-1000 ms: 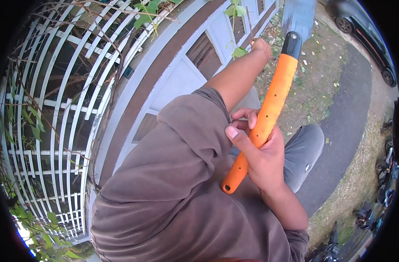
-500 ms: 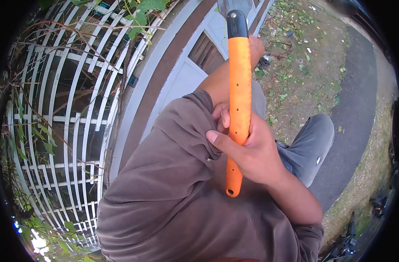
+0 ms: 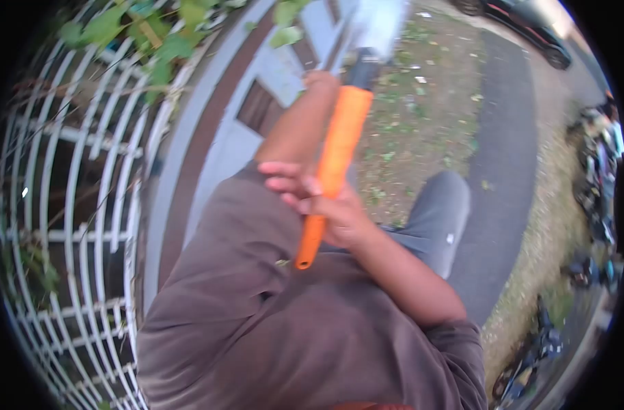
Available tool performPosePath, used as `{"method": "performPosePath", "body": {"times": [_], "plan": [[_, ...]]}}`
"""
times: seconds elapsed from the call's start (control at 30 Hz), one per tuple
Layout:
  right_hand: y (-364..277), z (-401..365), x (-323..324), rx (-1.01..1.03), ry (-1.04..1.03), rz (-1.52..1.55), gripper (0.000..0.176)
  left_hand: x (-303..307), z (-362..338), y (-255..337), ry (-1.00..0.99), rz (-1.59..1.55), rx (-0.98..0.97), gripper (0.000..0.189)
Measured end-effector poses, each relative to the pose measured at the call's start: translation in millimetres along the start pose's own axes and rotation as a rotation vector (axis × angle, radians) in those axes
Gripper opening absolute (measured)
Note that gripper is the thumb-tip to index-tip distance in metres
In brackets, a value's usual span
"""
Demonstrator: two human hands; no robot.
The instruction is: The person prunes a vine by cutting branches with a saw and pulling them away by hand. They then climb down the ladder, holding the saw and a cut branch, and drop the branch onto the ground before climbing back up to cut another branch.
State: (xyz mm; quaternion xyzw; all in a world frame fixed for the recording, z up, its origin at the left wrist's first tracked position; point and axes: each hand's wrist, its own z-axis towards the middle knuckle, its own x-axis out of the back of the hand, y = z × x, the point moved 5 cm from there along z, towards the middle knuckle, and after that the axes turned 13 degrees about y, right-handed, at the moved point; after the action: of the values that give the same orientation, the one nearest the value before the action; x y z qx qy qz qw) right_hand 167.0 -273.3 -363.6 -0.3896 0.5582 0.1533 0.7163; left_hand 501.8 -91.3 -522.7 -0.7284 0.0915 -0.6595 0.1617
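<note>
The head view shows the right hand point(image 3: 343, 215) loosely clasped round the lower handle of a machete point(image 3: 343, 137), tilted up before the torso. It looks stiff and blade-heavy; the orange handle is the place to hold. Its blade point(image 3: 380, 24) is blurred and cut off. The left hand point(image 3: 321, 82) is outstretched; whether its fingers grip anything, I cannot tell.

Appears to be an outdoor yard beside a building | shows a white lattice point(image 3: 69, 198) with green leaves point(image 3: 175, 48) hanging near | has a pale blue and brown panelled wall point(image 3: 213, 167) alongside | includes leaf-strewn ground point(image 3: 414, 133), a dark paved strip point(image 3: 507, 137) and a dark car point(image 3: 520, 22) | cannot be told whether home or business
</note>
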Motion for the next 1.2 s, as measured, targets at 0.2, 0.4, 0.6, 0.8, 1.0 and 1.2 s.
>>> {"method": "performPosePath", "body": {"times": [0.2,0.4,0.6,0.8,1.0,1.2], "plan": [[-27.8,24.3,5.9,-0.003,0.087,0.235,0.022,48.0,31.1,53.4,0.099,-0.129,-0.085,0.033],[-9.1,10.2,6.6,-0.13,-0.059,0.279,0.023,22.1,-8.3,32.3,0.004,-0.274,-0.06,0.033],[6.9,39.3,35.7,-0.244,0.005,0.22,0.018,-19.2,-38.1,11.6,-0.052,-0.437,-0.017,0.037],[-7.4,38.9,65.4,-0.073,0.02,0.092,0.016,-41.1,-67.7,-14.3,-0.308,-1.505,0.293,0.041],[-0.7,30.7,46.7,-0.201,-0.175,0.183,0.008,-57.4,-64.8,-49.9,-0.342,-1.001,0.4,0.036],[17.7,32.0,29.4,-0.254,-0.201,0.211,0.007,-75.9,-57.8,-24.0,-0.46,-1.113,0.387,0.036]]}}
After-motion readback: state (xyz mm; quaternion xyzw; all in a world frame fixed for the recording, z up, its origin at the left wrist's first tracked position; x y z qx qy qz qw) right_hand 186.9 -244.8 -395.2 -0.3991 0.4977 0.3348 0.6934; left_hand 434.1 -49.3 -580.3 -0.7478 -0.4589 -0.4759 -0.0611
